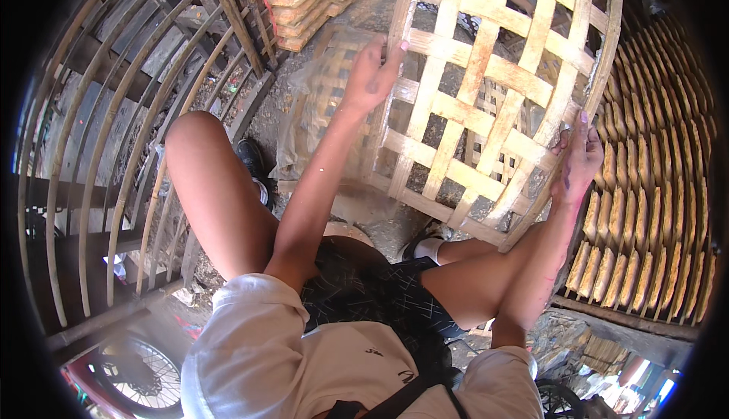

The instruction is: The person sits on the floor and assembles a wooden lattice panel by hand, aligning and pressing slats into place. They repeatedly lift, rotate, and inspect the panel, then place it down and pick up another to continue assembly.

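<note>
A woven bamboo lattice tray [486,92] with a wooden frame is held up in front of me, tilted, its weave facing me. My left hand [373,75] is closed on the frame's left side, thumb over the edge. On the opposite side my right hand [581,159] grips the frame near its lower right part, fingers partly hidden behind it. Through the gaps in the weave, another lattice [493,126] shows below. Clear plastic sheeting [315,107] lies over slatted wood beside my left forearm.
To the right stands a rack holding rows of yellow-brown pieces [630,210]. An upright bamboo-slat rack [118,138] curves along the left. Stacked wooden-looking slabs [304,5] rise at the far side. Behind me at the lower left is a spoked wheel [144,373].
</note>
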`<move>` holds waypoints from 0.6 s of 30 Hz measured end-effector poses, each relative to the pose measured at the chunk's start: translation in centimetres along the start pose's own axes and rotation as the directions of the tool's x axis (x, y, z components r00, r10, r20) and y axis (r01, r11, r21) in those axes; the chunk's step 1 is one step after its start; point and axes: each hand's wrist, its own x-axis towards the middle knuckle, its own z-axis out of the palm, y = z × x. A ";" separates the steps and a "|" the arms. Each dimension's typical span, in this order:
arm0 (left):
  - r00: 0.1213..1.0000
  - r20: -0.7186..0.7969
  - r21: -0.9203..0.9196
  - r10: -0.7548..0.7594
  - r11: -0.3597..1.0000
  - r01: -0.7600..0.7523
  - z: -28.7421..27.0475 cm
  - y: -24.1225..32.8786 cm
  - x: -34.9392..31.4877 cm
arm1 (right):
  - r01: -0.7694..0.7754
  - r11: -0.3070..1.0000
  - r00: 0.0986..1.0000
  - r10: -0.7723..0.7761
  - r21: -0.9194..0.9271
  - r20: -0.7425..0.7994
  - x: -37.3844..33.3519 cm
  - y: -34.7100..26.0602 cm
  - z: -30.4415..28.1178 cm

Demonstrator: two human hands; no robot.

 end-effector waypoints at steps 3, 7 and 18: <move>0.990 0.103 -0.039 0.092 0.995 -0.089 0.3 -0.3 0.4 | -0.030 1.000 0.996 0.030 0.000 -0.082 0.2 0.7 -1.0; 0.949 0.253 -0.236 0.187 0.964 -0.127 1.8 -0.7 0.7 | -0.039 0.999 0.979 0.041 0.017 -0.199 -0.4 1.0 -2.4; 0.804 0.594 -0.484 0.026 0.809 0.332 3.1 -1.3 -0.6 | 0.117 0.992 0.903 -0.122 -0.037 -0.411 -1.9 0.9 -5.7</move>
